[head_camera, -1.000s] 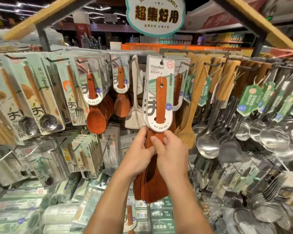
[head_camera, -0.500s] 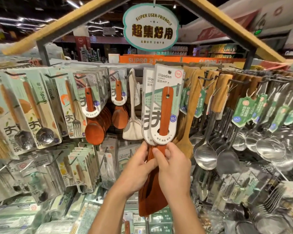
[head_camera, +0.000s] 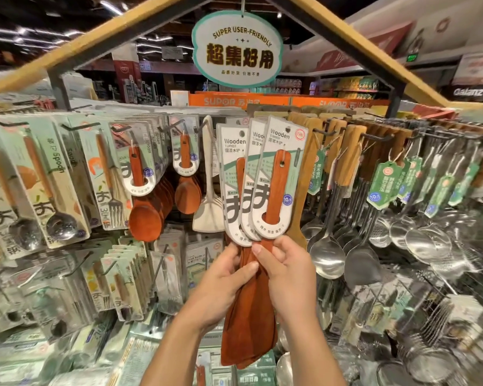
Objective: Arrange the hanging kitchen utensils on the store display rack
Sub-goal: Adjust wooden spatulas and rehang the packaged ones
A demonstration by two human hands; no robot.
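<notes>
Reddish-brown wood fills the middle of the head view: a bunch of wooden turners, each on a pale card printed "Wooden Turner", is held up in front of the display rack, the three front cards fanned out so that they overlap from left to right. The left hand grips the turner shafts just under the cards from the left side, its thumb laid across the wood. The right hand clamps the same shafts from the right, thumb on the front just below the foremost card, and the two hands sit close together, nearly touching. The card tops reach the height of the rack's upper hooks, but I cannot tell whether any card hangs on a hook. To the left of the bunch hang a cream spatula, carded round wooden spoons and, toward the rack's left edge, carded metal spoons and a carded fork. To the right hang lighter wooden spatulas and steel ladles with green tags, running on to the rack's right edge. Above, under the sloping wooden beams, hangs an oval sign reading "Super User-Friendly".
</notes>
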